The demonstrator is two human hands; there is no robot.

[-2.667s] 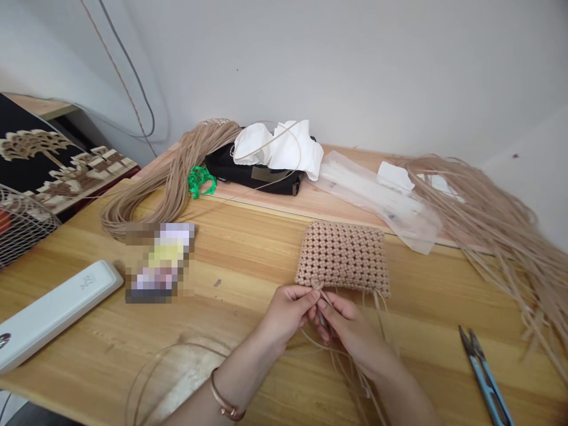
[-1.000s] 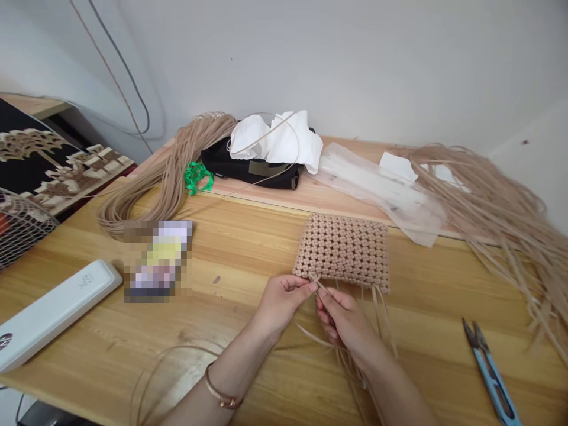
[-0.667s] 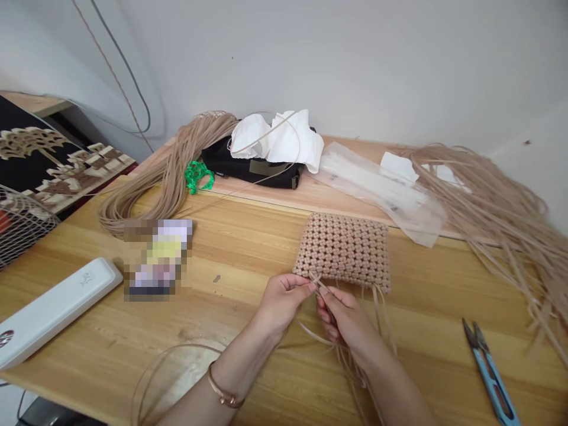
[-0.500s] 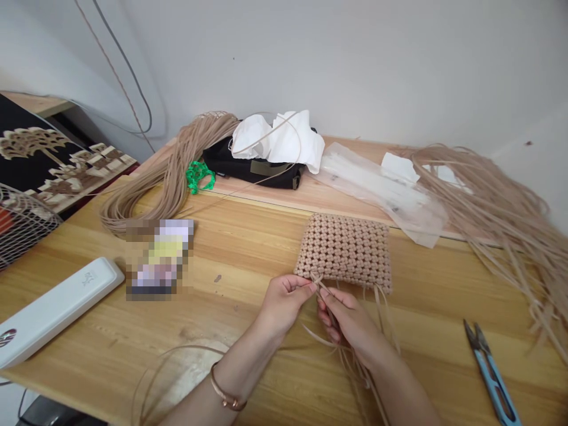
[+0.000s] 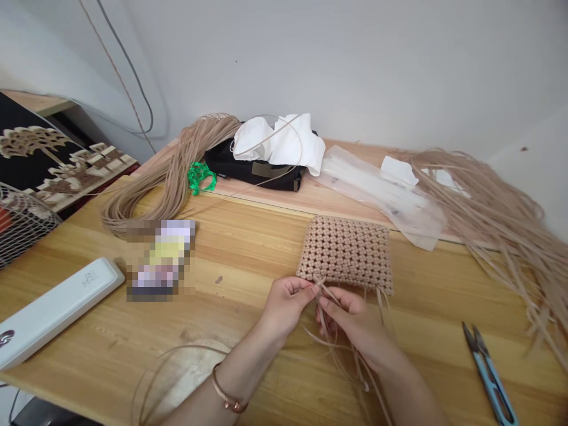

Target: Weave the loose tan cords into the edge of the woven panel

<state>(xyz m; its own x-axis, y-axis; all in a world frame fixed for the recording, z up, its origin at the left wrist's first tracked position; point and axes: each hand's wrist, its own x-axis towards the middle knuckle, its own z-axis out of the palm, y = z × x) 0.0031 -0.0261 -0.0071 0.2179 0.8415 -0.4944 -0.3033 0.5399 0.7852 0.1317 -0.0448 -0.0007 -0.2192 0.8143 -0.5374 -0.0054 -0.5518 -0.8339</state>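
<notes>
A beige woven piece (image 5: pixel 346 251) with an open lattice of knots lies on the wooden table, its near edge toward me. At its near left corner my left hand (image 5: pixel 290 299) pinches crossed beige strips between thumb and forefinger. Close beside it, my right hand (image 5: pixel 348 313) has its thumb and fingers closed on the loose strips (image 5: pixel 328 331) that come from that same corner. Several more strips hang from the near edge and trail under my right wrist. The right fingertips are partly hidden behind the thumb and strips.
Blue thread snips (image 5: pixel 490 370) lie at the right. Bundles of strips rest at back left (image 5: pixel 171 177) and right (image 5: pixel 492 195). A black bag (image 5: pixel 231 163) with white tissue (image 5: pixel 297 142), a plastic bag (image 5: pixel 381 192), a blurred phone-like object (image 5: pixel 162 257) and a white box (image 5: pixel 57 313) are around.
My right hand has shifted slightly right, and its fingers have moved on the strips, which now spread below it. The left hand keeps its pinch at the corner.
</notes>
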